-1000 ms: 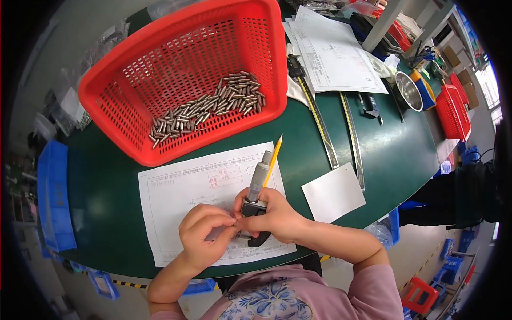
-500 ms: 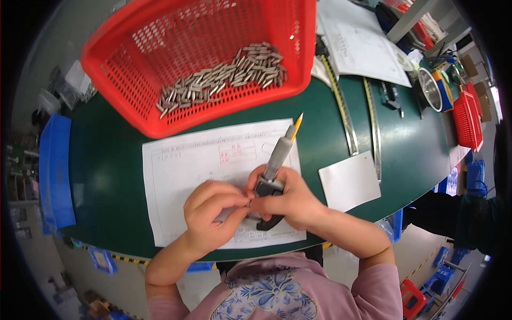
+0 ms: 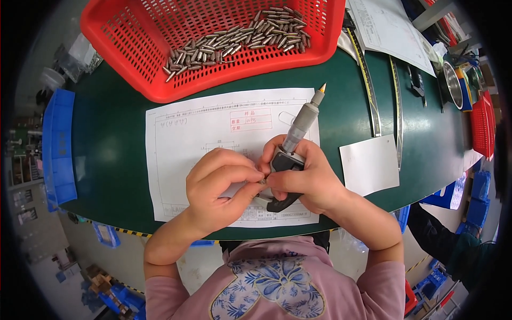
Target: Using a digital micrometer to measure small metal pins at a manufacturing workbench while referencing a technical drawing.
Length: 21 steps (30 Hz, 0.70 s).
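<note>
So the micrometer (image 3: 303,125) is in the right hand (image 3: 317,177), with the fingers wrapped around its black frame and the thumb laid across the near side, a proper closed grip. Its grey barrel sticks out past the index finger and thumb, so the fingers have the frame end and the barrel is free above them. Long axis runs on a slant: barrel end points away from the person and off to the right, frame end sits low and to the left, over the printed drawing (image 3: 178,154).

Left hand (image 3: 217,186) has thumb and index tips pinched together on a small metal piece (image 3: 262,181), right up by the frame and the right thumb. The piece is mostly buried in the fingertips, so honestly can't tell which way it points.

Pencil (image 3: 322,87) tip peeks out just past the barrel end. Red basket (image 3: 213,85) with loose metal pins (image 3: 213,50) sits beyond the drawing on the green table (image 3: 106,144), blank white card (image 3: 370,165) off to the right
</note>
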Available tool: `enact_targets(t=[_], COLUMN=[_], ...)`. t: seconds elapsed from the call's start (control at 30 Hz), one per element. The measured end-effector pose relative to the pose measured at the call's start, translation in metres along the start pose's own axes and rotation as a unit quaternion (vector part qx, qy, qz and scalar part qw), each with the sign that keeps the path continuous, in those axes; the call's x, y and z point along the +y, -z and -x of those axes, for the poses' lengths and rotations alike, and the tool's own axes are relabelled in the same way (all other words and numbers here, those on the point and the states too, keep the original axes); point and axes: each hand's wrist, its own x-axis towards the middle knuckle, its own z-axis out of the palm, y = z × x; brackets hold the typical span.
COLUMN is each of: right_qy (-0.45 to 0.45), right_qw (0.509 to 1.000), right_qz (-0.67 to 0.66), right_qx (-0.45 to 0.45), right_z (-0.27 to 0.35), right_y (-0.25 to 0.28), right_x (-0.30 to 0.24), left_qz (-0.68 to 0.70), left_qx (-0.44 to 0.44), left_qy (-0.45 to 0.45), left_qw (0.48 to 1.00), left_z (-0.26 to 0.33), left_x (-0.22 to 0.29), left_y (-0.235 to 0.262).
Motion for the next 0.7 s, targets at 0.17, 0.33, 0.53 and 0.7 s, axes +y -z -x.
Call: enact_targets(t=[0.17,0.33,0.53,0.7], right_qy=[-0.006,-0.002,-0.011,-0.010], right_qw=[1.000,1.000,1.000,1.000], right_qz=[0.010,0.017,0.025,0.027], right_qx=[-0.021,-0.026,-0.012,-0.013], right_z=[-0.0003,-0.0009,-0.0007,-0.0005], right_y=[0.0026,0.0025,0.0017,0.0019], right_x=[-0.0009,-0.0021,-0.0030,-0.0023], left_qz=[0.003,0.006,0.007,0.006], left_qx=[0.005,0.003,-0.002,-0.007], left_qy=[-0.028,-0.028,-0.018,-0.005], left_qw=[1.000,1.000,1.000,1.000], left_z=[0.0006,-0.0013,-0.0016,-0.0009], left_x=[-0.0026,-0.0031,-0.0024,-0.0012], left_y=[-0.0017,-0.0016,-0.0015,-0.0004])
